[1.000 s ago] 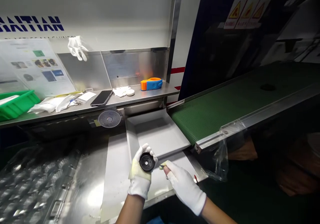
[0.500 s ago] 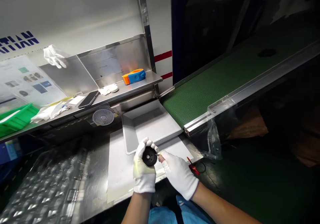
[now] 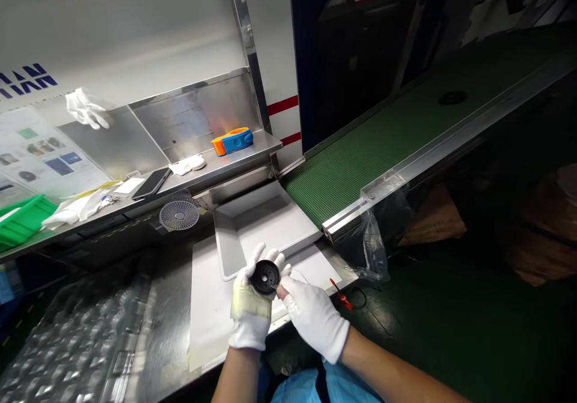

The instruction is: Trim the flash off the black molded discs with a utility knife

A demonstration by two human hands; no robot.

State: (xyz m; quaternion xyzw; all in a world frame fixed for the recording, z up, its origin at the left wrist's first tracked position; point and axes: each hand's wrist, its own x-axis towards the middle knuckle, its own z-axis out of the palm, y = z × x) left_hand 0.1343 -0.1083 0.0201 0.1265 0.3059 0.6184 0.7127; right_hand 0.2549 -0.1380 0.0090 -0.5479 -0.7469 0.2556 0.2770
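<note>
At the bench's front edge, lower centre of the frame, your left hand [image 3: 250, 312] grips a black moulded disc [image 3: 265, 277] with a central hole, fingers curled around its rim and its face tipped up toward the camera. Your right hand [image 3: 314, 318], in a white glove, is pinched narrow around a small pointed tool [image 3: 274, 284] whose tip sits at the disc's edge.

The main risk is that tip: if the disc turns in your left grip, or you press too hard, it could skid off the rim and into your left glove, or score the part. If the disc drops, it could roll across the white sheet [image 3: 211, 325] and off the bench edge, or land in the grey tray [image 3: 224, 241] just beyond your hands. The red-handled cutters [image 3: 340, 295] lie just right of your right hand, where a wide sweep could knock them.

Your right fingers hide most of the tool, so its kind and length are hard to make out. The disc's underside is hidden by your left hand, and the sheet's near edge is partly hidden by your hands.
</note>
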